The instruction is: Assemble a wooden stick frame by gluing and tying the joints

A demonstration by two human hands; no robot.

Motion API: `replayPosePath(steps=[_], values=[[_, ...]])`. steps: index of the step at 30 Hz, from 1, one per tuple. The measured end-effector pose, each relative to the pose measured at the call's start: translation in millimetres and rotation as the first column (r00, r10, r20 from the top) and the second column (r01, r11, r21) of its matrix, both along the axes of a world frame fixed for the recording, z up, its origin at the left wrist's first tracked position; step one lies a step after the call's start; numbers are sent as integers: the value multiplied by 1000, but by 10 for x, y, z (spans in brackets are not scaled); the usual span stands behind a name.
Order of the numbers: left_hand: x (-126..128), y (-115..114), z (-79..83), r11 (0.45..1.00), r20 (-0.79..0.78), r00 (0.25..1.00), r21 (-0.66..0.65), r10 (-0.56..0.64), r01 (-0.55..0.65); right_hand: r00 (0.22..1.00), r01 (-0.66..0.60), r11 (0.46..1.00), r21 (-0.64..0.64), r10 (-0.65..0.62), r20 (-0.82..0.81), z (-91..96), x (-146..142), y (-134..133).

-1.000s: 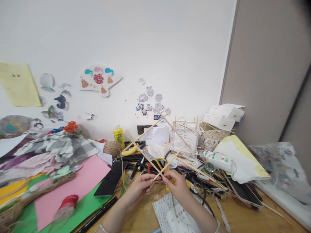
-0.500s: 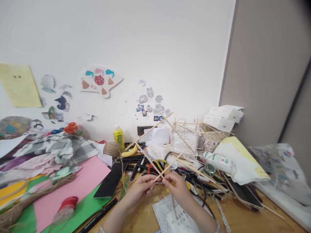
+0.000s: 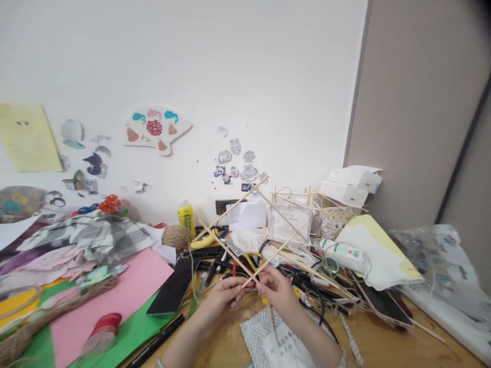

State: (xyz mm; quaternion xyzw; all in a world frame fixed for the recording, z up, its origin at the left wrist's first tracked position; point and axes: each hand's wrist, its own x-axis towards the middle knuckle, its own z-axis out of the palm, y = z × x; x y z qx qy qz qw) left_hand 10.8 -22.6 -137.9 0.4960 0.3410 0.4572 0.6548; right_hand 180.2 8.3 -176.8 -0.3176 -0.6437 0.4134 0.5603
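Note:
My left hand (image 3: 221,298) and my right hand (image 3: 275,290) meet above the wooden desk, fingers pinched together at the near corner of a frame of thin bamboo sticks (image 3: 253,225). The sticks cross at that corner and rise up and away toward the wall. Both hands grip the crossing point; any thread or tie between the fingertips is too small to make out. Under my right wrist lies a white mesh-patterned paper sheet (image 3: 264,332).
A ball of jute twine (image 3: 177,236) and a yellow glue bottle (image 3: 186,215) stand by the wall. Pink paper (image 3: 126,291), green paper, a black marker (image 3: 157,341), pens and pliers lie left and behind. More sticks, white boxes (image 3: 351,186) and plastic bags crowd the right.
The hands and the stick frame stay almost in place; the fingers shift slightly at the crossing. The camera has drifted a little.

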Motion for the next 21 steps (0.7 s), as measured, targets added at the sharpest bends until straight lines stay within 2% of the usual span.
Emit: replayPosePath(steps=[8, 14, 21], values=[[-2, 23, -39, 1000, -30, 1000, -3, 3, -3, 987, -94, 995, -40, 89, -131, 32, -24, -10], [1, 50, -62, 1000, -59, 998, 27, 9, -8, 984, -114, 992, -60, 104, -147, 41, -20, -12], [41, 88, -110, 994, -145, 987, 84, 75, -63, 984, -125, 990, -58, 117, -132, 56, -3, -24]])
